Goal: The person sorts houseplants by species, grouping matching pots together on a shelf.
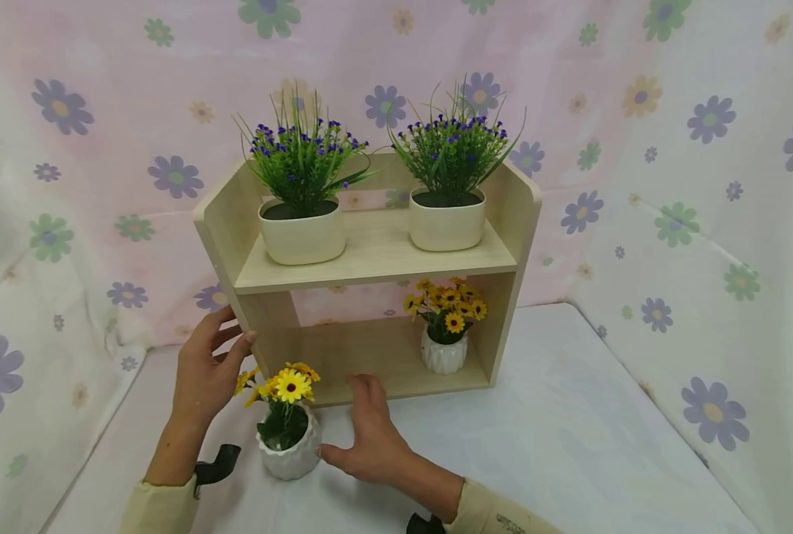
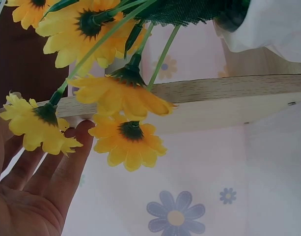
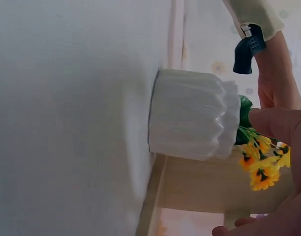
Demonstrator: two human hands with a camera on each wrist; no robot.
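Observation:
A small white ridged pot (image 1: 292,458) with yellow artificial flowers (image 1: 292,386) stands on the table before the shelf's left end. My right hand (image 1: 381,443) is just right of it, fingers extended; its thumb is by the pot's rim, and contact is hard to tell. My left hand (image 1: 202,374) is at the left side panel of the wooden shelf (image 1: 383,263), fingertips against its edge in the left wrist view, flowers partly in front. A second white pot (image 1: 444,354) with yellow flowers stands on the lower shelf, right side.
Two cream oval planters, a left one (image 1: 304,236) and a right one (image 1: 446,222), hold grass and purple flowers on the upper board. A white cloth covers the table (image 1: 570,445). Flower-patterned curtains (image 1: 690,222) hang behind and at both sides.

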